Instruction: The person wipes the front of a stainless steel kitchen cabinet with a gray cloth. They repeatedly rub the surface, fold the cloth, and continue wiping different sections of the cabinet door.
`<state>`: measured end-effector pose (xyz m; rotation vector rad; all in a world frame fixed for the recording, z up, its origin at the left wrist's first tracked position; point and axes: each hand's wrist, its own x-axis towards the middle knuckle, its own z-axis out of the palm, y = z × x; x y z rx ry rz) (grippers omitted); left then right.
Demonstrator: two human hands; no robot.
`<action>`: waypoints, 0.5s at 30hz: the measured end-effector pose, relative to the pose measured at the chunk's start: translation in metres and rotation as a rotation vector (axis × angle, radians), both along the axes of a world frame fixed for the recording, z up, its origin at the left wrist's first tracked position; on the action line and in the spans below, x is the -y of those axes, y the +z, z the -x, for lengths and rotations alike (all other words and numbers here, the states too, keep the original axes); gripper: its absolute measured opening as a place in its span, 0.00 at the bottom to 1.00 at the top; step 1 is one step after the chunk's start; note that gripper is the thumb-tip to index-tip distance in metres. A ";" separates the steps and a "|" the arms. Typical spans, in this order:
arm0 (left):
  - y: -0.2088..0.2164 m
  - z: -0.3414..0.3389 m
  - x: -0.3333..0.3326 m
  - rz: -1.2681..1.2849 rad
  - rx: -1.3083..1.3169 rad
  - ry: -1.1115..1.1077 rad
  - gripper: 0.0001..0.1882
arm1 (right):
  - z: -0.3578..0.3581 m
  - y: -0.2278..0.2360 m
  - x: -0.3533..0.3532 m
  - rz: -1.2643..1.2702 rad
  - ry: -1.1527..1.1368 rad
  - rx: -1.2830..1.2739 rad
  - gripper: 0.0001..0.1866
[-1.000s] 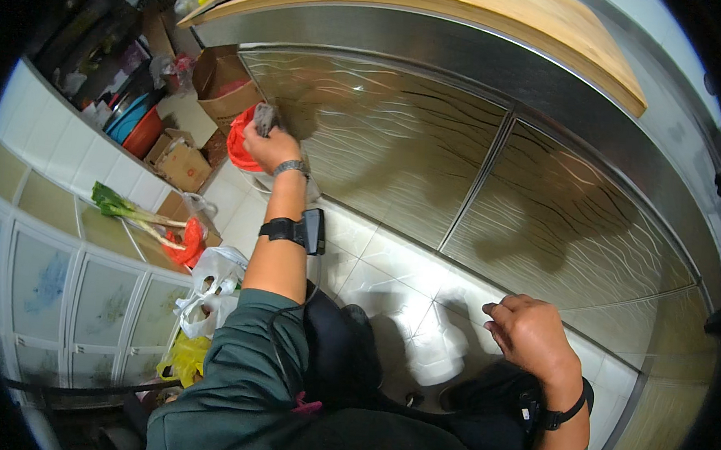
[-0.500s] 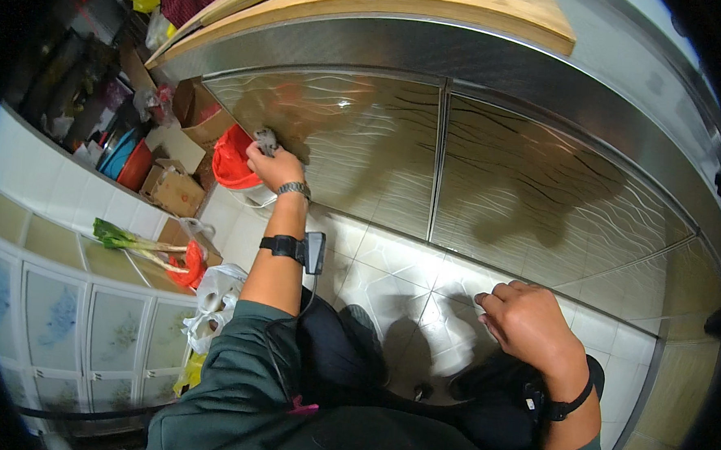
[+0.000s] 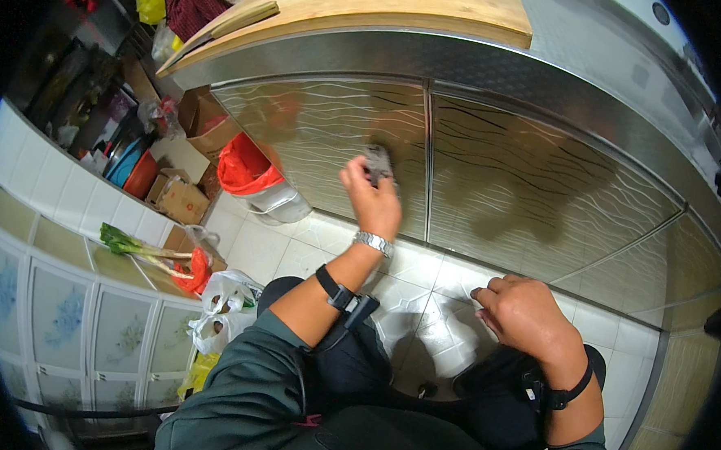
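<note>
My left hand is closed around a small mottled grey cloth, which lies against the left glossy, wave-patterned cabinet door close to the seam between the doors. Its edges are partly hidden by my fingers. A metal watch is on that wrist, with a strapped black device further up the forearm. My right hand is above my right knee, its fingers curled in, and nothing shows in it. The right cabinet door is in front of it, not touched.
A white bin with a red bag in it stands left of the door, beside cardboard boxes. Spring onions and plastic bags lie along the left. Overhead, a wooden board rests on the metal counter.
My left hand has moved right with the cloth, from over the bin to the door near its middle seam. My right hand has stayed in nearly the same place. The view has shifted slightly.
</note>
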<state>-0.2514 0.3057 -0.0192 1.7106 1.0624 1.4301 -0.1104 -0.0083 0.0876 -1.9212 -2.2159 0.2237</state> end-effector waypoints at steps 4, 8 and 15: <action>-0.008 -0.022 0.044 -0.051 0.024 -0.264 0.22 | -0.001 -0.001 0.000 0.011 -0.001 -0.006 0.09; -0.009 -0.032 0.058 -0.061 -0.005 -0.283 0.23 | -0.002 -0.002 -0.003 0.030 -0.013 -0.015 0.10; 0.008 -0.001 0.029 -0.086 0.005 -0.183 0.25 | 0.000 -0.005 -0.016 0.046 0.003 -0.001 0.11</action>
